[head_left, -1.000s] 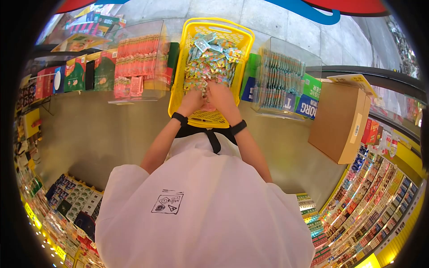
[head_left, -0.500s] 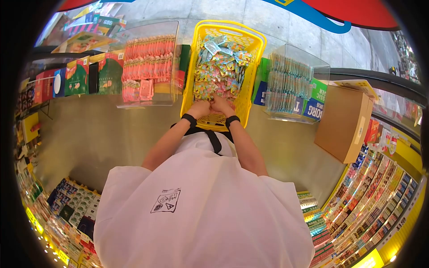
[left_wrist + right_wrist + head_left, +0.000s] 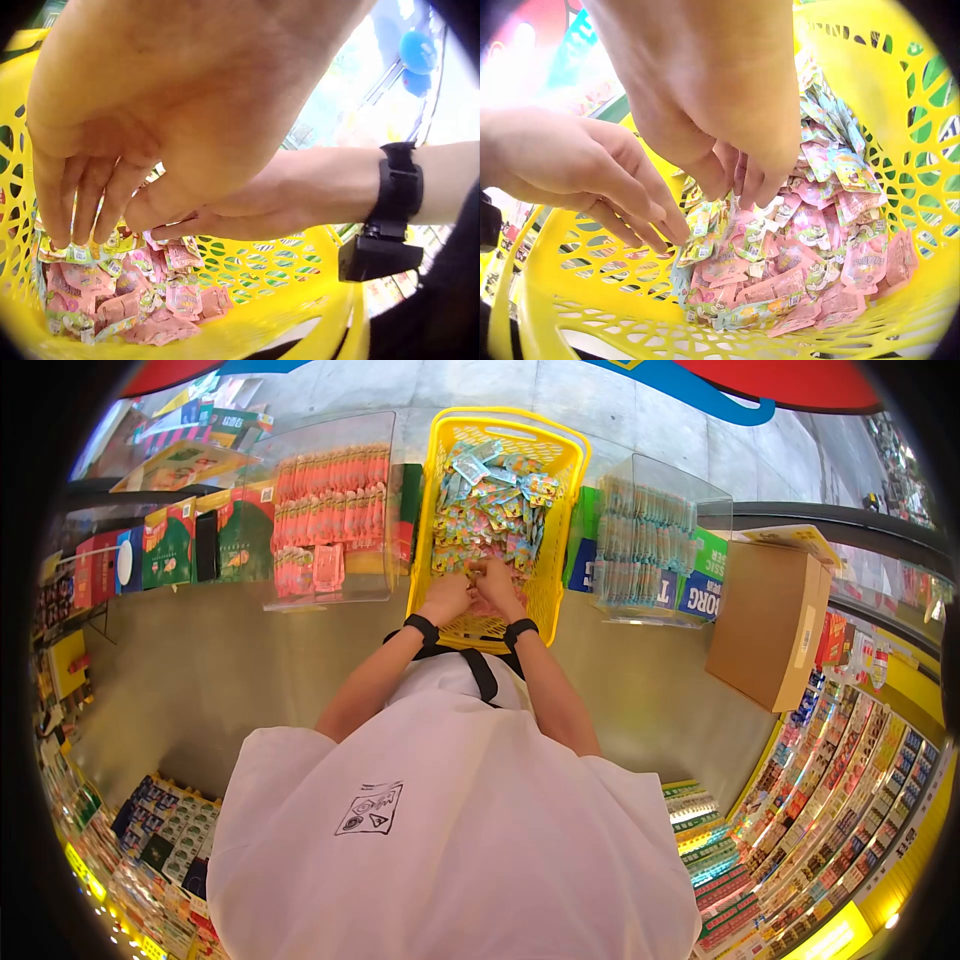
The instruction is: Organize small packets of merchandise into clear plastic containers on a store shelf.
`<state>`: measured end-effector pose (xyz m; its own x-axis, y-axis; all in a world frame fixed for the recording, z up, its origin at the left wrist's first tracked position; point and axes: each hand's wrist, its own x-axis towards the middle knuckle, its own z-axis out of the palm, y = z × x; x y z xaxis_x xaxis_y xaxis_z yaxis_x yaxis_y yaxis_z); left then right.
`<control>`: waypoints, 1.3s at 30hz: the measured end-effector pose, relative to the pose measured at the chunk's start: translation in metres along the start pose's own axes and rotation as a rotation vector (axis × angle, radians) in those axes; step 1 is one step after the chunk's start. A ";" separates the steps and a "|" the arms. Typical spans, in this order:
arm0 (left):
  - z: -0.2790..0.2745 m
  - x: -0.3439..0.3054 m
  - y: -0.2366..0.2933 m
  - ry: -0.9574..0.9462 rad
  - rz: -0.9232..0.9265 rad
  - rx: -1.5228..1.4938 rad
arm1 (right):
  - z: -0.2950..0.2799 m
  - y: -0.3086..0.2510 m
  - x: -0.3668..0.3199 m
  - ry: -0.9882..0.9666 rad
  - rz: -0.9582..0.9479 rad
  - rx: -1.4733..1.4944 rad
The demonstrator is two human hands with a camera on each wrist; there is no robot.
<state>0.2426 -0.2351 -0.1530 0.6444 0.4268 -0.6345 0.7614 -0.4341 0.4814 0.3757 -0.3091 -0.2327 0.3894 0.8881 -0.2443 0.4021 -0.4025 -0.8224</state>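
A yellow basket (image 3: 432,510) holds a heap of small printed packets (image 3: 490,510), blue and yellow toward the far end, pink nearer me. Both hands are inside its near end, side by side. The left hand (image 3: 447,598) holds a small bunch of yellow-green packets (image 3: 702,229) at its fingertips, which stand more upright than the pink packets (image 3: 810,240) around them. Gathered fingertips of the right hand (image 3: 727,90) pinch at the top of this bunch; the fingers partly hide the hold.
A clear bin of pink packets (image 3: 330,510) stands left of the basket, and a clear bin of blue packets (image 3: 645,540) right of it. Farther right is a brown cardboard box (image 3: 765,625). Stocked shelves (image 3: 830,790) line the lower right.
The basket appears farther right than a second ago, as the head view shifted. Both hands have moved slightly farther into the basket over the last half second, fingertips close together.
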 end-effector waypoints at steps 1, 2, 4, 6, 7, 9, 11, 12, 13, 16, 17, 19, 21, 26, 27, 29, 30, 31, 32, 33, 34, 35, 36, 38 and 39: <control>0.002 0.001 -0.001 -0.002 0.008 0.005 | -0.005 -0.003 -0.002 0.009 0.003 -0.001; 0.006 0.002 -0.003 0.170 0.021 -0.046 | -0.011 -0.004 -0.005 0.029 -0.085 -0.074; 0.008 0.005 0.002 0.337 0.044 -0.097 | -0.030 -0.017 -0.016 0.057 -0.166 -0.150; 0.002 0.014 0.007 0.400 -0.078 -0.199 | -0.046 -0.028 -0.026 0.111 -0.142 -0.125; 0.003 0.017 0.007 0.395 -0.071 -0.195 | -0.054 -0.030 -0.029 0.119 -0.137 -0.125; 0.003 0.020 0.008 0.625 0.132 -0.259 | -0.067 -0.034 -0.034 0.168 -0.054 0.149; 0.001 0.022 0.012 0.526 0.188 -0.368 | -0.080 -0.037 -0.040 0.193 -0.042 0.223; 0.002 0.024 0.013 0.428 0.237 -0.478 | -0.086 -0.038 -0.042 0.210 -0.032 0.296; 0.005 0.029 0.012 0.424 0.239 -0.477 | -0.090 -0.040 -0.044 0.214 -0.029 0.296; 0.002 0.029 0.019 0.229 0.173 -0.497 | -0.102 -0.050 -0.047 0.240 0.022 0.262; 0.000 0.026 0.021 0.220 0.191 -0.467 | -0.104 -0.053 -0.049 0.270 0.012 0.222; -0.002 0.019 0.030 0.210 0.206 -0.447 | -0.106 -0.052 -0.053 0.292 0.005 0.174; -0.006 0.014 0.035 0.293 0.147 -0.352 | -0.106 -0.054 -0.054 0.472 -0.214 -0.106; -0.007 -0.003 0.053 0.468 0.253 -0.495 | -0.110 -0.065 -0.066 0.190 -0.072 -0.036; -0.006 -0.003 0.056 0.489 0.327 -0.574 | -0.109 -0.066 -0.066 0.101 -0.009 0.009; 0.002 0.001 0.057 0.498 0.376 -0.567 | -0.108 -0.067 -0.066 0.105 0.002 0.050; 0.002 0.000 0.060 0.504 0.423 -0.560 | -0.109 -0.071 -0.066 0.109 0.017 0.090; 0.001 -0.002 0.062 0.510 0.423 -0.559 | -0.111 -0.075 -0.067 0.107 0.011 0.090; 0.002 -0.006 0.064 0.529 0.442 -0.525 | -0.114 -0.079 -0.067 0.137 0.011 0.182; -0.001 -0.013 0.068 0.548 0.461 -0.492 | -0.117 -0.084 -0.068 0.166 0.013 0.274; -0.010 -0.024 0.075 0.488 0.444 -0.464 | -0.119 -0.086 -0.067 0.164 0.007 0.273; -0.015 -0.030 0.079 0.493 0.444 -0.463 | -0.122 -0.087 -0.067 0.167 -0.016 0.244; -0.021 -0.034 0.083 0.471 0.437 -0.472 | -0.127 -0.093 -0.068 0.170 -0.040 0.213; -0.033 -0.045 0.092 0.450 0.422 -0.460 | -0.141 -0.104 -0.071 0.155 -0.038 0.205; -0.041 -0.053 0.100 0.454 0.423 -0.461 | -0.149 -0.112 -0.074 0.142 -0.030 0.197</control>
<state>0.2880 -0.2689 -0.0467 0.7765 0.6252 -0.0785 0.3323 -0.3005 0.8940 0.4256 -0.3625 -0.0463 0.4980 0.8532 -0.1552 0.2509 -0.3130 -0.9160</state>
